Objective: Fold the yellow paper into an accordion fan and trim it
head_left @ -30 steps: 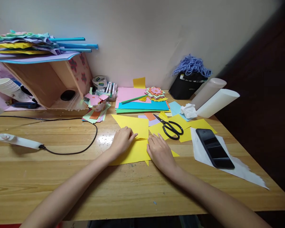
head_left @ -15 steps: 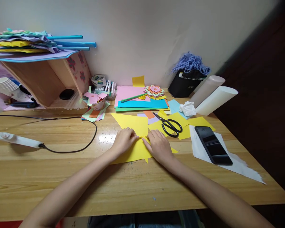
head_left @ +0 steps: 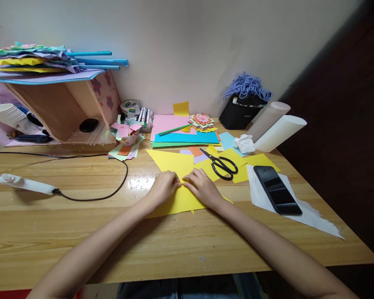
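Observation:
A sheet of yellow paper (head_left: 182,201) lies on the wooden table under both hands, with a raised fold across its middle. My left hand (head_left: 166,185) pinches the fold from the left, fingers closed. Close by, my right hand (head_left: 202,187) pinches the same fold near the middle, its fingertips almost meeting the left ones. The fingers partly cover the fold. Black-handled scissors (head_left: 222,166) rest on yellow paper scraps (head_left: 241,172) just beyond my right hand.
To the right, a black phone (head_left: 277,189) lies on a torn white sheet (head_left: 314,216). A white power strip (head_left: 28,184) with a black cord sits at left. Behind are coloured sheets (head_left: 187,138), a pink box (head_left: 107,97), a black holder (head_left: 239,112) and a white roll (head_left: 282,133).
My right hand has slid a little left along the fold, closer to my left hand, and its fingers have drawn into a tighter pinch. The view has shifted slightly.

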{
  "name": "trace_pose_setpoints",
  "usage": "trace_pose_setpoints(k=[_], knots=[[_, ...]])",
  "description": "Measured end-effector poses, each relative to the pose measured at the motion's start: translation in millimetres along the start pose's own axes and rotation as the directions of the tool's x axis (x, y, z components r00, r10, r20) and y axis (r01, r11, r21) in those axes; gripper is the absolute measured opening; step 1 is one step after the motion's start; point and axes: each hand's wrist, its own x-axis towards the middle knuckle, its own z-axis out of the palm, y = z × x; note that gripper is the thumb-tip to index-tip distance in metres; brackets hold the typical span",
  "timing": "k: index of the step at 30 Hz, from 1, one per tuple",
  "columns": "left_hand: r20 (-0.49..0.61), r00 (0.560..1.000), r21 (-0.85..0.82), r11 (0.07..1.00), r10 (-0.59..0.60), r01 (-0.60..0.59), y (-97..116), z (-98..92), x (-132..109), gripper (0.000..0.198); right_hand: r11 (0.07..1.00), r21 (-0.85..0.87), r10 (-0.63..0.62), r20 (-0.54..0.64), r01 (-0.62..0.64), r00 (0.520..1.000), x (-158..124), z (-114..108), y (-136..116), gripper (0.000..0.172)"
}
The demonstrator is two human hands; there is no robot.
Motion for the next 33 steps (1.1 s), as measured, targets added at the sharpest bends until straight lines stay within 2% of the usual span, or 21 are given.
trace_pose_setpoints(k=[4,6,8,10,12,14,18,21,23,25,29,33], knots=[[-0.047,0.99,0.146,0.982,0.13,-0.122,4,-1.1,-1,0.005,0.999,0.045,0.025,0.011,-0.025,1.0,3,-7,-1,0.005],[-0.107,0.964,0.241,0.947,0.242,-0.211,7,-4.0,-2,0.007,0.998,0.054,0.011,0.008,-0.011,1.0,6,-16,-3,0.003],[-0.181,0.913,0.33,0.897,0.366,-0.294,12,-11.1,-5,0.014,0.999,0.017,-0.046,-0.044,0.046,0.998,9,-28,-7,0.005],[-0.263,0.846,0.384,0.855,0.463,-0.349,19,-21.7,-10,0.021,0.989,-0.086,-0.135,-0.15,0.123,0.979,10,-41,-12,0.01],[-0.328,0.789,0.396,0.834,0.519,-0.384,24,-32.0,-18,0.025,0.961,-0.216,-0.225,-0.24,0.174,0.944,8,-50,-17,0.017],[-0.364,0.765,0.392,0.832,0.532,-0.392,25,-36.9,-27,0.027,0.928,-0.314,-0.288,-0.259,0.201,0.922,4,-52,-19,0.021],[-0.377,0.809,0.356,0.876,0.452,-0.324,12,-23.9,-39,0.029,0.867,-0.382,-0.407,-0.174,0.319,0.897,-3,-37,-10,0.025],[-0.298,0.853,0.34,0.882,0.43,-0.326,-2,-5.5,-39,0.03,0.826,-0.348,-0.501,-0.096,0.443,0.86,-2,-20,-1,0.023],[-0.234,0.872,0.35,0.874,0.429,-0.337,-9,3.7,-37,0.029,0.844,-0.288,-0.485,-0.054,0.452,0.873,-1,-13,3,0.023],[-0.195,0.895,0.343,0.883,0.402,-0.322,-11,8.8,-35,0.025,0.886,-0.212,-0.425,-0.02,0.411,0.905,0,-9,5,0.021],[-0.194,0.953,0.203,0.96,0.234,-0.195,-10,9.9,-33,0.019,0.958,-0.006,-0.288,0.037,0.288,0.957,-1,-10,4,0.013],[-0.276,0.958,0.016,0.997,0.081,-0.079,-11,9.1,-32,0.017,0.972,0.225,-0.083,0.061,0.068,0.995,-1,-11,3,0.009]])
